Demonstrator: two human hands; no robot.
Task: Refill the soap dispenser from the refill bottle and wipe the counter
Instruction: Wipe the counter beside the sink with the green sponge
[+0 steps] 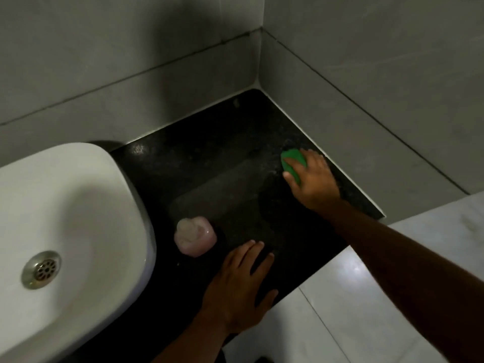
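Stage: wiping is under way, by my reading; the refill bottle is nowhere in view, and whether the dispenser is full I cannot tell.
Done: a duller, smeared band runs across the middle of the counter, likely wiped or wet ground.
Left: the strip by the sink and the front edge look untouched; the dispenser stands in the way there.
Right hand: at 2 o'clock in the view, spread flat and pressing down on the green sponge, fingers over its top.
Sponge axis: its long axis runs roughly 11 to 5 o'clock, near the right wall.
Left hand: at 6 o'clock, palm flat on the counter, fingers splayed, holding nothing.
Soap dispenser: pink, upright, seen from above, just beside the sink; which way its spout points I cannot tell.
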